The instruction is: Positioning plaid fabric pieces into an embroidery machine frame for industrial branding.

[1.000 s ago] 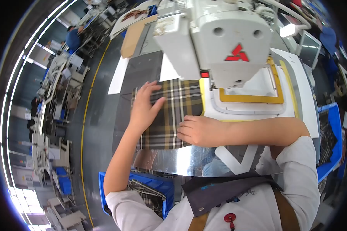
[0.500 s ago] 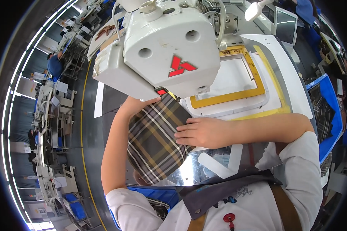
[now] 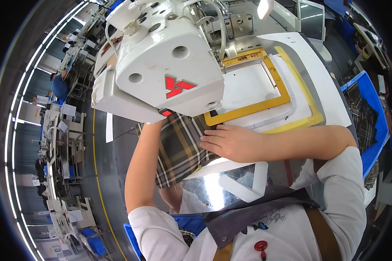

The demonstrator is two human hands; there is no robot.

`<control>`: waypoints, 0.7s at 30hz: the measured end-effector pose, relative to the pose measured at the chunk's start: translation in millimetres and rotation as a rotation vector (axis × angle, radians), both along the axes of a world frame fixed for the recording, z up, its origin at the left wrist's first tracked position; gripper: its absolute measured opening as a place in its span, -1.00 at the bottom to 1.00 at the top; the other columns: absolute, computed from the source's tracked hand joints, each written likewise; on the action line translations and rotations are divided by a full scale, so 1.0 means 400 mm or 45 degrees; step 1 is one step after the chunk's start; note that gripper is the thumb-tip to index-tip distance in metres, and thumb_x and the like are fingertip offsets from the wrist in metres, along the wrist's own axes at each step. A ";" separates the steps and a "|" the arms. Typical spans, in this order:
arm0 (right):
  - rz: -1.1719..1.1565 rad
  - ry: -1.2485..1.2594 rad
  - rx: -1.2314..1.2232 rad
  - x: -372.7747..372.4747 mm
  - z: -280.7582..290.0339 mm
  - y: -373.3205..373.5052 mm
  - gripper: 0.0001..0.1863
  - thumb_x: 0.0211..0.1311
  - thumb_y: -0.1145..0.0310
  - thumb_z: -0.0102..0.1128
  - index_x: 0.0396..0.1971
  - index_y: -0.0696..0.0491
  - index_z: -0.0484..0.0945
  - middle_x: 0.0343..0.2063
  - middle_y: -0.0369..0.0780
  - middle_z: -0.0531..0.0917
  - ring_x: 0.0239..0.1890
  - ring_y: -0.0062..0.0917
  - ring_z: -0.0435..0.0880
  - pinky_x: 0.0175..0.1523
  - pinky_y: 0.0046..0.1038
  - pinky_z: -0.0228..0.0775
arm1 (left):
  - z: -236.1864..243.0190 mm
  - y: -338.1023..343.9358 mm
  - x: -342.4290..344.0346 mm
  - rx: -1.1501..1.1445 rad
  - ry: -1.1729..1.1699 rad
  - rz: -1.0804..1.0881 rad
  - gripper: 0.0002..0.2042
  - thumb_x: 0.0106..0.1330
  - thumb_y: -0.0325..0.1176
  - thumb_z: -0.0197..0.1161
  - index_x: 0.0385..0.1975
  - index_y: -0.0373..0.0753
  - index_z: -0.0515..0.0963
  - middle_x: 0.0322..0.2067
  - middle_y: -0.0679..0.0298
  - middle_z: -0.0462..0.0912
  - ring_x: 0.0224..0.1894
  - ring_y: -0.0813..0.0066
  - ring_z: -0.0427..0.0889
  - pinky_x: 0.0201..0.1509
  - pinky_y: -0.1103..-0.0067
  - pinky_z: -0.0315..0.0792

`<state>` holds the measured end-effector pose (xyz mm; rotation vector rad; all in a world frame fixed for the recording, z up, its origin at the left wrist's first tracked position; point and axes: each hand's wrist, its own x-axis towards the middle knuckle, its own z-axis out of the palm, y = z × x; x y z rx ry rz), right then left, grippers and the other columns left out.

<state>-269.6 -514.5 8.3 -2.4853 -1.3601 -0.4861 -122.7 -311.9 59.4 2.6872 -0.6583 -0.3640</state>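
A brown-grey plaid fabric piece point(image 3: 176, 152) with white and mustard lines lies beneath the head of a white sewing machine point(image 3: 161, 65). My left hand point(image 3: 154, 125) reaches under the machine head at the fabric's far left; its fingers are hidden there. Flat on the fabric's right edge rests my right hand point(image 3: 231, 141), fingers stretched out and pointing left. Just beyond that hand sits a yellow rectangular frame point(image 3: 248, 112) on white sheets. The needle area is covered by the machine head.
A shiny plate point(image 3: 200, 191) with a white angled strip point(image 3: 248, 191) lies nearest me. At the right stands a blue bin point(image 3: 381, 135) of plaid pieces; another blue bin point(image 3: 133, 239) is below the table edge. A person point(image 3: 59, 87) works far left.
The fabric has shifted farther under the machine head and turned a little. My left hand has gone deeper beneath the head, while my right hand still lies on the fabric. The view has shifted too.
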 end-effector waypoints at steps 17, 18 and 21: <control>-0.590 0.125 -0.138 -0.186 0.070 -0.340 -0.64 0.23 0.29 0.06 -0.02 0.16 0.49 0.00 -0.10 0.57 0.06 -0.32 0.54 0.15 -0.32 0.33 | -0.042 -0.059 0.035 -0.356 -0.008 0.045 -0.63 0.04 -0.41 0.40 -0.12 -0.33 0.54 -0.17 0.13 0.62 -0.10 0.15 0.56 0.04 0.41 0.40; -0.597 0.118 -0.146 -0.186 0.076 -0.358 -0.64 0.23 0.29 0.06 -0.02 0.16 0.49 0.00 -0.10 0.57 0.06 -0.32 0.54 0.15 -0.32 0.33 | -0.048 -0.064 0.027 -0.366 -0.039 0.044 -0.63 0.05 -0.41 0.40 -0.12 -0.33 0.54 -0.18 0.13 0.62 -0.11 0.15 0.56 0.04 0.41 0.40; -1.002 0.564 0.325 -0.126 0.086 -0.422 -0.73 0.16 0.30 0.19 -0.17 0.09 0.53 -0.14 -0.16 0.63 -0.09 -0.31 0.59 0.03 -0.33 0.38 | -0.061 -0.079 0.021 -0.369 -0.120 0.035 -0.65 0.06 -0.41 0.39 -0.14 -0.33 0.54 -0.18 0.12 0.62 -0.11 0.14 0.56 0.03 0.41 0.41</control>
